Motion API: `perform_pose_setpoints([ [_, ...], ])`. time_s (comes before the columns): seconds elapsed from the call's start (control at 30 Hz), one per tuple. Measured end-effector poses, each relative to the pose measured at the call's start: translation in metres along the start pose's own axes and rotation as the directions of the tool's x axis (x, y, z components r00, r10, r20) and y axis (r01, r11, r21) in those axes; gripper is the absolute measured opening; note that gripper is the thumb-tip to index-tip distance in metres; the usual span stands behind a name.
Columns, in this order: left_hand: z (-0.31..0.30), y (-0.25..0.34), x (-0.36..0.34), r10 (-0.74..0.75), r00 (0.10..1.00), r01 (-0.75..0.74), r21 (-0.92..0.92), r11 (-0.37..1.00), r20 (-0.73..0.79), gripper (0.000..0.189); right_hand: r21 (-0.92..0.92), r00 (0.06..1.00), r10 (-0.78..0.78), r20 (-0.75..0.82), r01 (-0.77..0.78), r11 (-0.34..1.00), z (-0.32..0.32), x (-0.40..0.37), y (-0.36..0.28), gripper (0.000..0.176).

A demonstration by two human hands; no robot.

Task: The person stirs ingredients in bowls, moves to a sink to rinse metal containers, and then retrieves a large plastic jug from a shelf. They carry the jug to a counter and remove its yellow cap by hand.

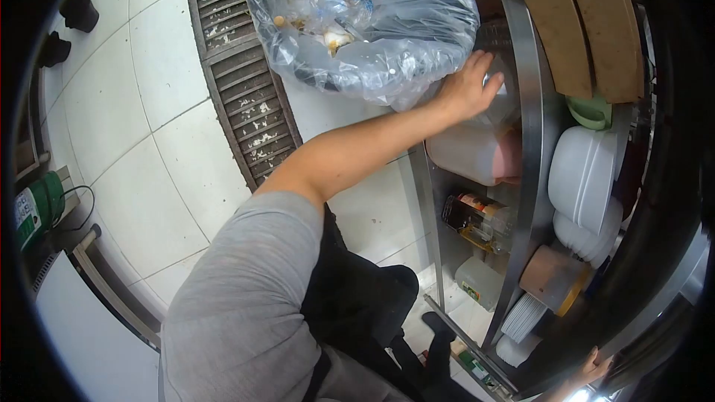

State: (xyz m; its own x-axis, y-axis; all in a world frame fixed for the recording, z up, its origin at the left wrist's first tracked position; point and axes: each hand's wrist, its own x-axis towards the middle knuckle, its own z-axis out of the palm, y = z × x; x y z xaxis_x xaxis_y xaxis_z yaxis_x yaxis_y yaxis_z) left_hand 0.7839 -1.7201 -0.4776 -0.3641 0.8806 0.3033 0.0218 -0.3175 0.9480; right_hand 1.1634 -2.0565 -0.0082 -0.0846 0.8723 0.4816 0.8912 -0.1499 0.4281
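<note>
My left hand (471, 89) reaches across at the end of my outstretched arm, thumb and fingers apart. It is over a clear plastic container (477, 150) on the lower shelf, right beside the rim of a bin lined with a clear plastic bag (387, 67). Crumpled plastic wrap and food scraps (331, 11) lie inside the bag. Far down at the lower right, my right hand (593, 366) shows small at the dark counter edge, its fingers stretched out and nothing visible in them.
The metal shelf (530, 104) bears cardboard boxes (581, 26), white plastic tubs (581, 179), an orange-brown container (553, 279) and stacked lids (523, 318). Bottles (480, 219) stand lower. A floor grate (242, 89) crosses white tiles (171, 149). Another person's dark shoes (78, 7) are at upper left.
</note>
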Motion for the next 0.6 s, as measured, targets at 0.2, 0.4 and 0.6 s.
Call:
perform_pose_setpoints([
  [0.2,-0.017,0.020,-0.015,0.036,0.997,-0.031,0.085,0.996,-0.063,0.047,-0.042,0.997,0.070,0.026,-0.068,0.997,0.001,0.001,0.001,0.058],
  [0.4,0.040,-0.040,0.095,-0.111,0.970,0.072,-0.179,0.981,-0.216,0.031,-0.096,0.999,-0.034,-0.020,0.032,0.995,-0.003,0.000,0.005,0.058],
  [0.6,0.044,-0.067,0.111,0.383,0.707,-0.504,0.044,0.863,0.595,0.028,0.004,0.999,0.027,0.029,-0.027,1.000,0.002,-0.004,0.005,0.054],
])
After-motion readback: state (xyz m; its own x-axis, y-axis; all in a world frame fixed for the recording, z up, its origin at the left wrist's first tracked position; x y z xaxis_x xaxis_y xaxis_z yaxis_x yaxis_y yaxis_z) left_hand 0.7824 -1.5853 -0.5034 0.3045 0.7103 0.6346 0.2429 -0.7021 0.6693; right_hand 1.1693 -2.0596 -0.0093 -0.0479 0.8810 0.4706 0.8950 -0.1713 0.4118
